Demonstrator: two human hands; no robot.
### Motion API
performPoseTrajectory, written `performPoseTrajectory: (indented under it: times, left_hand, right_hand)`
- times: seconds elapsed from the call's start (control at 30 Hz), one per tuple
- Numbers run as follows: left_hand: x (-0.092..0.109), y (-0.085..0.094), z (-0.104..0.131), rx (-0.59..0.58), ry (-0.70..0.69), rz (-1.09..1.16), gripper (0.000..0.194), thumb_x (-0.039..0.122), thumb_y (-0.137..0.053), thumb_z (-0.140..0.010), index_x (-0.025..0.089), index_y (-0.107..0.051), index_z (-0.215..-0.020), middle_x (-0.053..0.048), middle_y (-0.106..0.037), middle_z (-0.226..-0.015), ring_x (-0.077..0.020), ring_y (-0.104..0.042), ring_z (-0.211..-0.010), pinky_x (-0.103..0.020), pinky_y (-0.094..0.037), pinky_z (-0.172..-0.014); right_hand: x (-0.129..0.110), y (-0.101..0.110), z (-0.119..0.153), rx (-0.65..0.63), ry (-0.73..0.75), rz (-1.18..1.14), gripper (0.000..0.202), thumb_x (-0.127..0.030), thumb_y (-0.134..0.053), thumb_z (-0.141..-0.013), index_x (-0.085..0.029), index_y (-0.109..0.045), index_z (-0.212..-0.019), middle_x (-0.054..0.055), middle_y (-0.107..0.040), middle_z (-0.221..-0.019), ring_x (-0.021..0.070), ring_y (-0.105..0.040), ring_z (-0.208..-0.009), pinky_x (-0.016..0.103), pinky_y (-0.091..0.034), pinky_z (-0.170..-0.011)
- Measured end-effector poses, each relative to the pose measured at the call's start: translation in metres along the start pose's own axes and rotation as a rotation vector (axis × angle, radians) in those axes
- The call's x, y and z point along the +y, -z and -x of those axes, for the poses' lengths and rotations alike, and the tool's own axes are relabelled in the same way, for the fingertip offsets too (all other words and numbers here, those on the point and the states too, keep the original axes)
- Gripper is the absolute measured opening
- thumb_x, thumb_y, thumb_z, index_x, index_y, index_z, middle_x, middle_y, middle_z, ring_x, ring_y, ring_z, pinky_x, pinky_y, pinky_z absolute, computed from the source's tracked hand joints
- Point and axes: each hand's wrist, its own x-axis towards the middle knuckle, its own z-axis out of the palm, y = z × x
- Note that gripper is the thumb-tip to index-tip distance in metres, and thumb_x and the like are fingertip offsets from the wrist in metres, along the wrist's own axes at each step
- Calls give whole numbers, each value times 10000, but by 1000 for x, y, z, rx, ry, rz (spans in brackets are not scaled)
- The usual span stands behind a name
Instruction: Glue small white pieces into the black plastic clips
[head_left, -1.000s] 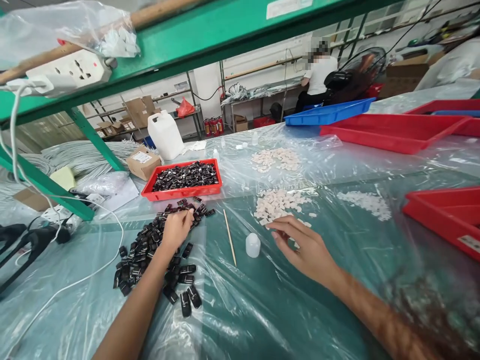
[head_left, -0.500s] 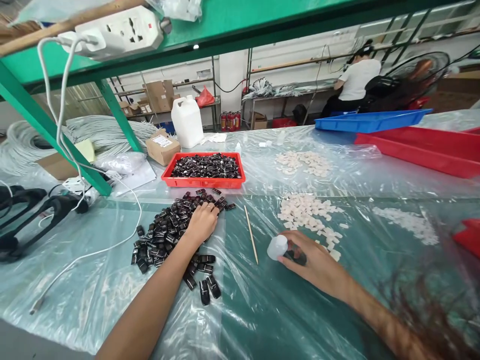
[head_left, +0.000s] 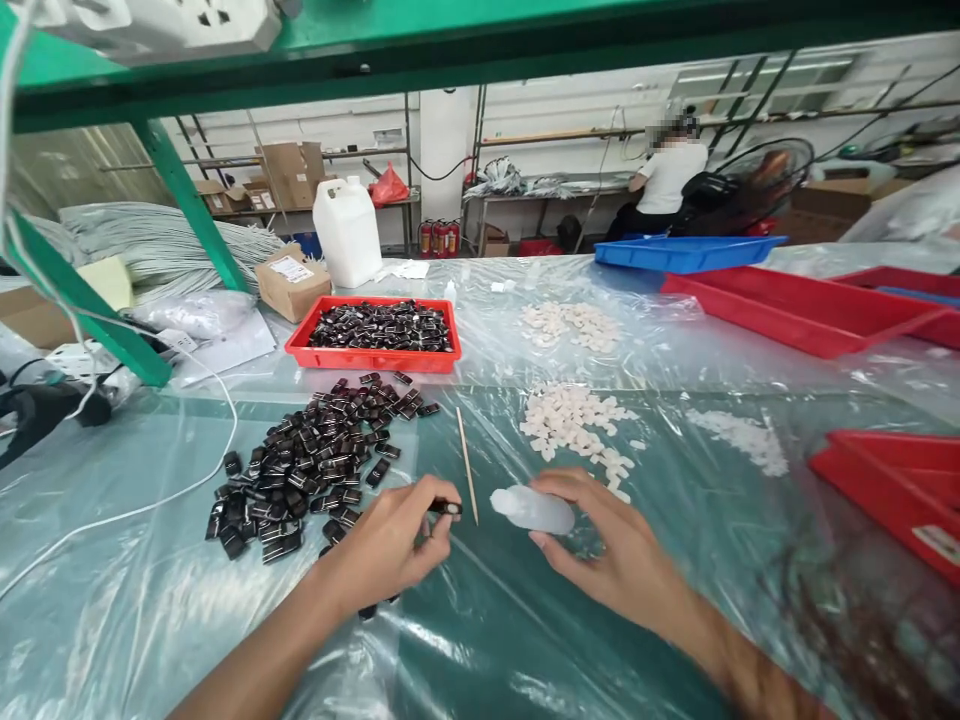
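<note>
One black part point(head_left: 447, 508) is pinched at the fingertips of the left hand point(head_left: 390, 545), near the bench's front edge, its end turned toward the small bottle point(head_left: 532, 509). The bottle is clamped in the right hand point(head_left: 611, 555), lying sideways, nozzle toward the part, just short of touching. A stick point(head_left: 466, 463) lies between the hands and the piles. Done so far, by the look: a red tray point(head_left: 373, 360) filled with black parts toward the far edge. Left: a large loose pile point(head_left: 307, 460) at front left, plus white pieces point(head_left: 570, 420) at centre. Judged well short of finished.
</note>
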Motion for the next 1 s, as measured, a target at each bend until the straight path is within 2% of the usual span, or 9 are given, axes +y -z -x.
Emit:
performPoseTrajectory:
  times: [0.17, 0.47, 0.67, 0.87, 1.0]
  left_hand:
    - [-5, -8, -1, 17, -10, 63, 217, 218, -505, -974, 311, -523, -1169, 66, -684, -952, -104, -648, -714, -203, -511, -682]
    - [-3, -8, -7, 89, -197, 72, 313, 178, -487, -1007, 330, -457, -1279, 7, -708, -1108, -164, -699, -944, -280, -575, -776]
    - [2, -3, -7, 93, -194, 1, 253, 189, -480, -1025, 318, -480, -1242, 10, -682, -1159, -156, -692, -1017, -260, -566, -811]
    - [8, 1, -7, 92, -160, -108, 155, 233, -441, -1045, 283, -521, -1168, 7, -635, -1087, -127, -681, -845, -235, -526, -694]
    - [11, 2, -7, 96, -157, -126, 152, 234, -436, -1049, 273, -517, -1171, 8, -637, -1079, -120, -677, -848, -223, -506, -678]
  right_hand:
    - [-12, 1, 3, -24, 65, 8, 432, -201, -734, -1107, -342, -685, -1512, 101, -917, -1251, 267, -971, -1081, 314, -812, -866]
    - [-18, -1, 6, -5, 67, 84, 410, -225, -701, -1142, -336, -677, -1536, 127, -927, -1241, 281, -981, -1010, 316, -795, -746]
    - [-21, 3, 6, 7, 101, 92, 460, -199, -710, -1139, -314, -681, -1584, 164, -919, -1264, 303, -976, -1036, 330, -801, -776]
    - [-25, 1, 20, 19, 76, 74, 602, -192, -731, -1139, -364, -670, -1713, 160, -929, -1319, 304, -978, -1140, 375, -843, -1017]
    - [-24, -6, 32, 64, 82, 17, 608, -187, -737, -1139, -395, -701, -1709, 141, -939, -1331, 304, -978, -1149, 386, -854, -998]
